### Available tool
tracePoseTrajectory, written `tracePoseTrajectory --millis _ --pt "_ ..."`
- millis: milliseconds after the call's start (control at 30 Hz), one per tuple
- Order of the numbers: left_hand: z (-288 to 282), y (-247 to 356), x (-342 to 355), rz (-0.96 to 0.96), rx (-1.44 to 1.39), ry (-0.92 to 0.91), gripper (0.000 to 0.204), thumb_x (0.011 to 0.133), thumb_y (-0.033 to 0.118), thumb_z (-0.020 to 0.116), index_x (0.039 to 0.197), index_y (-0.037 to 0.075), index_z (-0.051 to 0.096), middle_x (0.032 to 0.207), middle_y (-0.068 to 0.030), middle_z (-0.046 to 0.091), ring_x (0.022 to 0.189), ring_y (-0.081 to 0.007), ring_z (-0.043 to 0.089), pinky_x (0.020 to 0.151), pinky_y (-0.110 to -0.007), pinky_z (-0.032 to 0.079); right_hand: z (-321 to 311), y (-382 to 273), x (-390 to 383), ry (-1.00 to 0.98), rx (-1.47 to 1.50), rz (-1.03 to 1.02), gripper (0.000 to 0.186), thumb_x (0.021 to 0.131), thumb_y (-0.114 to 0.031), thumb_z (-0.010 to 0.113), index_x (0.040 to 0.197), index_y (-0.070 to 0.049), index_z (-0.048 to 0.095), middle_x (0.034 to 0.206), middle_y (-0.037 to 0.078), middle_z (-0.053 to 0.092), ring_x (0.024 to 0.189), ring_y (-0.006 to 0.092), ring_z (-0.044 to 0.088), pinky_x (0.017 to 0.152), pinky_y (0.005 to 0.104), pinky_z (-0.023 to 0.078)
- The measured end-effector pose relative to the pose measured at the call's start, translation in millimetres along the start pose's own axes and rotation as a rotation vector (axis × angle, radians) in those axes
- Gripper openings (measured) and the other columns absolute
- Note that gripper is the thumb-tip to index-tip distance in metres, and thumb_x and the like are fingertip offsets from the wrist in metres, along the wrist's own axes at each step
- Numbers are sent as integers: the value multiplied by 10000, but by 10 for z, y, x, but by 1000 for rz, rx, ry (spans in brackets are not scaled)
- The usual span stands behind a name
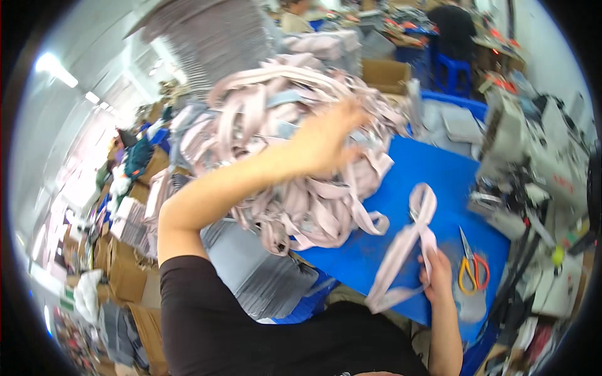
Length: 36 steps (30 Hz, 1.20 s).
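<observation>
Though blurred, straps (313, 200) near loaded-looking tub (451, 99)

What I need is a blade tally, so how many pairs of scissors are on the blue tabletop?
1: the scissors with yellow and red handles, lying right of the right hand. The pale pink strap pile may hide others.

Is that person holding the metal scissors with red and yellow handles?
No, the scissors lie on the flat blue tabletop, beside the right hand holding a pale pink fabric strip.
</observation>
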<state>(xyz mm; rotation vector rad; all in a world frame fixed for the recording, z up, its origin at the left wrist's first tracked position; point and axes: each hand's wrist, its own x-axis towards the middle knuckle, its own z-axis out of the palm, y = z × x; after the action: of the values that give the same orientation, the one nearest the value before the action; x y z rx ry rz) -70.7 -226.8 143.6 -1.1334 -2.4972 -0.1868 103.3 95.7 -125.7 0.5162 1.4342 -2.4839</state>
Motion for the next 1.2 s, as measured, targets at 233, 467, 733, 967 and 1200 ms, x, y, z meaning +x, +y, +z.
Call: tracePoseTrajectory --millis 233,467,733,967,1200 --pt "-2763 -1906 296 -257 1248 870 384 888 154 699 1227 -18 647 1291 -280 643 1193 -472 609 964 -531 520 57 -202 -453 60 -147 -190 653 951 24 573 1568 4 359 1165 143 698 589 125 649 422 220 465" --pt "-3774 -2038 126 -579 1182 572 206 885 186 738 1059 76 717 1088 -196 720 1012 -390 698 846 -481 549 104 -192 -521 -53 16 -189 673 888 71 541 1549 17 425 1331 161 658 716 168 723 539 248 569" --pt "-1265 526 268 390 742 347 507 718 114 787 1221 59 751 846 -17 632 693 -209 647 572 -336 516 272 -438 -291 -66 -88 -482 525 1073 -326 567 1398 86 582 1374 196 653 1210 325 681 1022 418 561" --pt "513 2237 -472 785 -60 -288 469 761 257 742 1122 -42 721 991 -103 635 765 -178 618 509 -273 449 319 -541 -209 -142 12 -220 415 1045 -332 647 1165 59 716 983 41 741 830 90 661 724 267 534" --pt "1061 1944 635 647 -493 -132 366 848 293 813 1041 56 611 1325 -169 659 1108 -382 670 891 -463 532 138 -597 -318 -124 -547 -725 191 979 -162 646 1082 -21 724 860 201 691 764 294 693 697 406 514"
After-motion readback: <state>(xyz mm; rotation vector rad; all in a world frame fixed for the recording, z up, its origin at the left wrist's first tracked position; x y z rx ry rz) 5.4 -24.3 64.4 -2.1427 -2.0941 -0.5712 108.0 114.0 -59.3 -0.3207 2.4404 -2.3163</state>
